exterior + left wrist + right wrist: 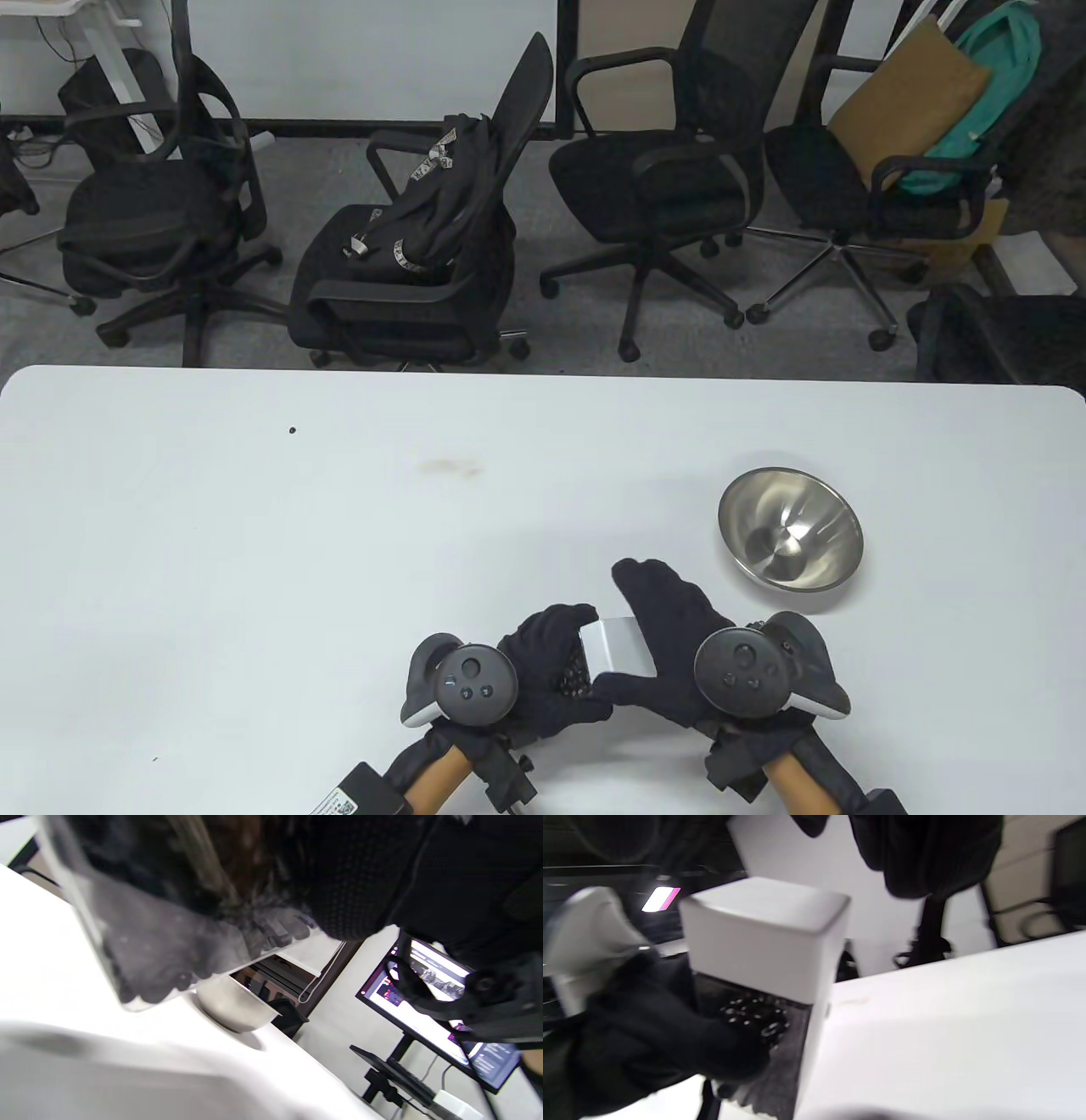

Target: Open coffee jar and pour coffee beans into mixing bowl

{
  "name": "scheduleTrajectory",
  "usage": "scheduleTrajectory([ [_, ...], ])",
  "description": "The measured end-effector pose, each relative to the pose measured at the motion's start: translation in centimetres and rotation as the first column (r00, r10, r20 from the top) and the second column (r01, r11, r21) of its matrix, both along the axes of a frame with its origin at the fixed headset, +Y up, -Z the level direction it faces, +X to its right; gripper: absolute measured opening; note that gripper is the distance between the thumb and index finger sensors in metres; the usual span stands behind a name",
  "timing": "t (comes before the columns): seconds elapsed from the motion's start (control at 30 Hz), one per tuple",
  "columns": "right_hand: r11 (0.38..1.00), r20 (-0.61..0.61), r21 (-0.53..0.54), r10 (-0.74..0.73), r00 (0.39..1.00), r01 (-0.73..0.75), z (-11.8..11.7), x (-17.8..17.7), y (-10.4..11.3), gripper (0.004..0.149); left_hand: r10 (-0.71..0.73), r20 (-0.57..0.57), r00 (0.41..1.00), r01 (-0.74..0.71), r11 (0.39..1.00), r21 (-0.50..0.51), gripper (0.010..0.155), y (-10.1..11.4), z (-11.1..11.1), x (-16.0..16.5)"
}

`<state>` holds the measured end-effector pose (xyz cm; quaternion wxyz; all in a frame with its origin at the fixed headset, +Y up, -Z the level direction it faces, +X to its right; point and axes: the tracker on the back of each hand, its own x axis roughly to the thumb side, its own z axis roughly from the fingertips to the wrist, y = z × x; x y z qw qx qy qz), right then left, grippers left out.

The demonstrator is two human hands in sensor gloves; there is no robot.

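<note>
A square clear coffee jar (594,658) with a smooth white lid (618,647) sits near the table's (254,552) near edge. The left hand (551,671) grips its body; the right hand (670,637) rests open-fingered over the lid. A shiny round steel mixing bowl (791,528) stands far right.

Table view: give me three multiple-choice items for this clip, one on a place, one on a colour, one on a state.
1. Where is the round steel mixing bowl?
A. left of both hands
B. right of and beyond the hands
C. under the jar

2. What colour is the lid of the clear square coffee jar?
A. white
B. red
C. black

3. What is in the bowl?
A. beans
B. the lid
C. nothing

Answers:
B, it stands past the right hand.
A, the right wrist view shows a white cap.
C, its steel inside is bare.
</note>
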<state>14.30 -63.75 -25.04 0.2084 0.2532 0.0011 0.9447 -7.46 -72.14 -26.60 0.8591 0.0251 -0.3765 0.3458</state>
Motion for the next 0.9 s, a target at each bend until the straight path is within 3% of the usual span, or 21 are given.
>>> scheduleTrajectory([
  [0.07, 0.997, 0.050, -0.077, 0.026, 0.998, -0.022, -0.2, -0.4, -0.5, 0.103, -0.017, -0.024, 1.000, 0.018, 1.000, 0.018, 0.094, 0.0, 0.2, 0.2],
  [0.3, 0.987, 0.073, -0.162, 0.035, 0.997, -0.023, -0.7, -1.4, -2.0, 0.098, -0.058, -0.048, 0.997, 0.061, 0.996, 0.057, 0.095, 0.1, 0.7, 0.7],
  [0.5, 0.986, 0.035, -0.156, 0.060, 0.998, -0.054, -0.7, -1.8, -2.1, 0.095, -0.066, -0.032, 0.997, 0.068, 0.996, 0.051, 0.095, 0.1, 0.6, 0.6],
  [0.9, 0.997, -0.130, -0.001, 0.080, 0.988, -0.081, -0.4, -1.5, -1.1, 0.088, -0.015, 0.027, 1.000, 0.015, 1.000, -0.012, 0.095, 0.3, 0.3, 0.1],
])
